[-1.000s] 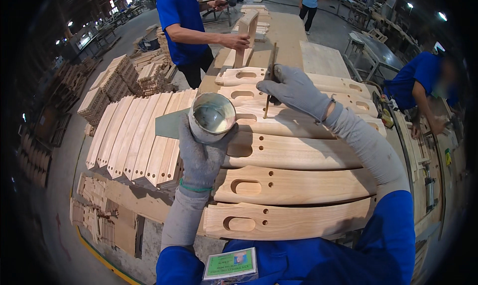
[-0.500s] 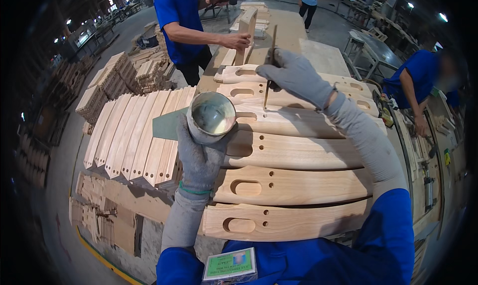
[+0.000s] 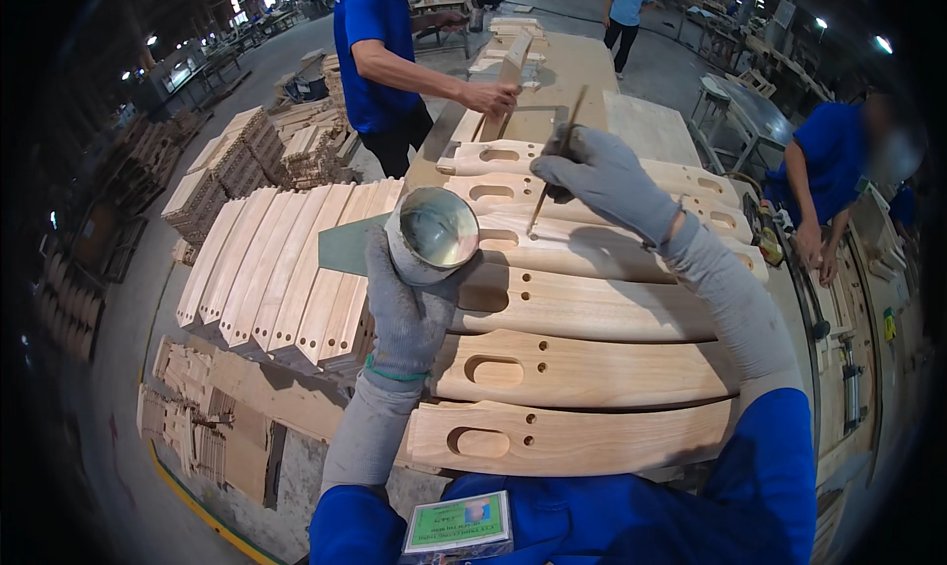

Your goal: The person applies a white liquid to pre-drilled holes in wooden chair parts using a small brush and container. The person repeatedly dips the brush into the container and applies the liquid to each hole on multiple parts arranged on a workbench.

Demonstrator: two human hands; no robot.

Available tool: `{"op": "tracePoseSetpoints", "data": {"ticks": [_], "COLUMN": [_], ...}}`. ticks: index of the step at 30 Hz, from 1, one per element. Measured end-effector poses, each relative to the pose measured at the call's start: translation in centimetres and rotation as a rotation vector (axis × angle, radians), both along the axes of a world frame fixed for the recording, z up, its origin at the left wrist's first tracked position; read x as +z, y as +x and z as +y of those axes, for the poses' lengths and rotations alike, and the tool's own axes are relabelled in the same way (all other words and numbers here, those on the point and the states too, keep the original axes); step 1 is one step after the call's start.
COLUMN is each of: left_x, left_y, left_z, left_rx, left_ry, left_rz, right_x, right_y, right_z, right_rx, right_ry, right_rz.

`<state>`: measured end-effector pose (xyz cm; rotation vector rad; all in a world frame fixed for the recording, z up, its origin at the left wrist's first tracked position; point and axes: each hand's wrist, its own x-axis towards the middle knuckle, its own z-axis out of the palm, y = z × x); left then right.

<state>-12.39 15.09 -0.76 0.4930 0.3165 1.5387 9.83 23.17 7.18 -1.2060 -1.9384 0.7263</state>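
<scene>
My gloved left hand (image 3: 404, 303) is wrapped round a round cup (image 3: 434, 231) with pale, whitish liquid inside, tilted so its mouth faces me. A green flat piece (image 3: 347, 246) sticks out to the left beside that hand. In my gloved right hand (image 3: 617, 175) is a thin stick (image 3: 558, 160), gripped near its middle. Its lower tip is at a small hole in a curved wooden piece (image 3: 602, 247). Several such pieces lie side by side below, each with an oval slot and two small round holes, like the nearest wooden piece (image 3: 582, 437).
Stacked slats with end holes (image 3: 266, 269) stand left of the table. Across the table a co-worker's hand (image 3: 490, 98) holds an upright wooden piece (image 3: 512, 72). At right another person (image 3: 824, 160) bends over a bench with tools. Wood stacks (image 3: 232, 160) stand on the floor.
The view has shifted a little, so most things sit slightly further right and lower. The stick leans more, its tip still near the same hole. The far worker's wooden piece tilts more.
</scene>
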Motion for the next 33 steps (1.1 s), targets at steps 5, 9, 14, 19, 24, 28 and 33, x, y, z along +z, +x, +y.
{"op": "tracePoseSetpoints", "data": {"ticks": [5, 9, 14, 19, 24, 28, 33], "left_x": [1.1, 2.6, 4.8, 6.0, 6.3, 6.5, 6.2], "left_y": [-0.7, 0.4, 2.0, 3.0, 4.2, 6.0, 8.7], "left_z": [-1.8, -3.5, -5.0, -5.1, -5.5, -5.1, -3.0], "left_rx": [0.449, 0.318, 0.149, 0.17, -0.132, -0.081, 0.059], "left_ry": [0.492, 0.513, 0.446, 0.441, 0.527, 0.428, 0.346], "left_rz": [0.949, 0.613, 0.201, 0.081, -0.186, 0.002, 0.181], "right_x": [4.6, 4.4, 1.9, 2.5, 1.3, 0.9, -0.1], "right_y": [0.5, -0.7, -0.9, 1.7, 3.2, 3.6, 5.5], "right_z": [-5.9, -10.9, -14.6, -18.3, -18.2, -18.7, -17.2], "right_rx": [0.135, 0.232, 0.36, 0.574, 0.474, 0.438, 0.389], "right_ry": [-0.064, 0.042, 0.392, 0.755, 0.63, 0.642, 0.537], "right_rz": [0.473, 0.623, 0.419, 0.096, 0.243, 0.333, 0.586]}}
